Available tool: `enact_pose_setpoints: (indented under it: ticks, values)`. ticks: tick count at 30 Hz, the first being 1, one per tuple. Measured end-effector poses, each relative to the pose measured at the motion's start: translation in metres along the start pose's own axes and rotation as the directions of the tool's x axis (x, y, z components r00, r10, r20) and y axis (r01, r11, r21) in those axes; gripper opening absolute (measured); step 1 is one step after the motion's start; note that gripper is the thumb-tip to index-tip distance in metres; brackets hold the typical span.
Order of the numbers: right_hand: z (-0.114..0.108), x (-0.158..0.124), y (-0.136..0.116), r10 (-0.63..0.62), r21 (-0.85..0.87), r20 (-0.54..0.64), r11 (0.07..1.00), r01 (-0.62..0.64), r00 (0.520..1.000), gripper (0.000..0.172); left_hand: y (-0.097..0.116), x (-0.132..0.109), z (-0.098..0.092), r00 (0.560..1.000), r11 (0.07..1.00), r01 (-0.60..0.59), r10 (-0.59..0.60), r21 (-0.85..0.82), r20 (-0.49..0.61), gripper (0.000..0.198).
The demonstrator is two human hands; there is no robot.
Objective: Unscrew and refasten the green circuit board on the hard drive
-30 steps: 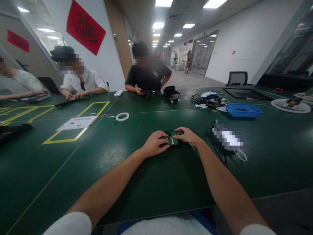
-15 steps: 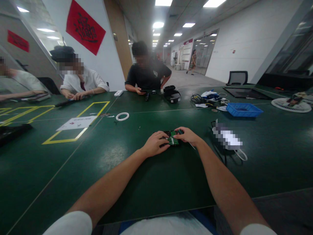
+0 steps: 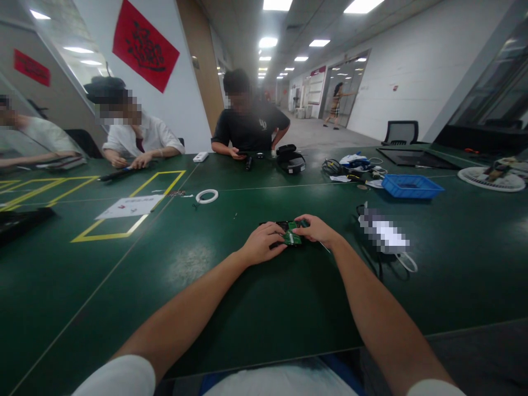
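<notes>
A green circuit board [image 3: 292,238] in a dark casing rests on the table in front of me. My left hand [image 3: 264,242] lies against its left side, fingers curled over the edge and gripping it. At the upper right of the board is my right hand [image 3: 317,229], its fingers closed. A slim screwdriver-like tool [image 3: 325,247] is in that hand; its thin pale shaft sticks out below the palm toward the lower right. Something dark teal shows between the right fingertips, partly hidden. Small details of the board are too small to make out.
To the right lie a blurred white item [image 3: 385,231] with cables and a blue tray [image 3: 412,187]. A cable pile [image 3: 355,166] and a black pouch [image 3: 291,159] sit farther back. A white ring [image 3: 207,196] and a paper sheet [image 3: 130,207] are left. Several people sit opposite.
My hands and the board hold almost the same position. A seated person at the left has shifted their hands over a dark object. A walker in the background has reached the glass door.
</notes>
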State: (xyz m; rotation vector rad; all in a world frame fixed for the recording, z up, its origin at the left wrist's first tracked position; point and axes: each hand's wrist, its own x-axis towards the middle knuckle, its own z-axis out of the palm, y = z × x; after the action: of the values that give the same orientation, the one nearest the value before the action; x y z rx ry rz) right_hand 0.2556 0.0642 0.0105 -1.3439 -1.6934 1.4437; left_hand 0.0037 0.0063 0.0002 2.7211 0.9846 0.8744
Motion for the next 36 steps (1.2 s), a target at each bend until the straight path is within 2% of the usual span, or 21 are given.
enact_pose_setpoints:
  ticks: [13,17,20,23,26,27,29,31,32,33,36]
  values:
    - [0.002,0.003,0.002,-0.006,-0.088,-0.023,0.996,0.004,1.000,0.065,-0.001,0.001,0.002,0.984,0.992,-0.125,0.120,-0.024,-0.132,0.015]
    - [0.002,0.005,0.003,0.012,-0.063,-0.055,0.998,-0.016,0.998,0.060,-0.002,0.000,0.001,0.981,0.995,-0.093,0.086,-0.036,-0.172,0.014]
    - [0.001,0.006,0.005,0.017,-0.026,-0.067,0.999,-0.019,0.998,0.053,-0.012,-0.001,0.000,0.965,0.999,0.015,-0.022,-0.030,-0.261,0.015]
    - [0.000,0.007,0.007,0.015,0.006,-0.070,1.000,-0.015,0.997,0.047,-0.034,-0.005,-0.002,0.901,0.975,0.220,-0.193,0.024,-0.389,0.016]
    - [0.000,0.008,0.008,0.014,0.027,-0.068,1.000,-0.012,0.998,0.043,-0.064,-0.013,-0.010,0.828,0.874,0.463,-0.368,0.145,-0.424,0.017]
    - [0.000,0.008,0.008,0.016,0.030,-0.064,0.999,-0.014,0.998,0.042,-0.073,-0.018,-0.013,0.786,0.811,0.555,-0.439,0.183,-0.436,0.020]
    - [0.000,0.008,0.008,0.018,0.034,-0.059,0.999,-0.016,0.998,0.041,-0.091,-0.027,-0.020,0.674,0.648,0.722,-0.578,0.243,-0.460,0.027]
    - [0.000,0.008,0.007,0.018,0.037,-0.059,0.999,-0.016,0.998,0.040,-0.104,-0.035,-0.025,0.576,0.515,0.816,-0.683,0.263,-0.448,0.033]
    - [0.000,0.008,0.007,0.019,0.037,-0.060,0.999,-0.016,0.998,0.039,-0.108,-0.038,-0.026,0.547,0.479,0.837,-0.721,0.265,-0.425,0.034]
    - [0.000,0.008,0.007,0.021,0.035,-0.059,0.999,-0.019,0.998,0.039,-0.112,-0.040,-0.027,0.536,0.464,0.844,-0.745,0.269,-0.397,0.034]
    - [0.000,0.008,0.007,0.026,0.033,-0.053,0.999,-0.024,0.998,0.037,-0.118,-0.041,-0.026,0.544,0.465,0.836,-0.772,0.290,-0.330,0.034]
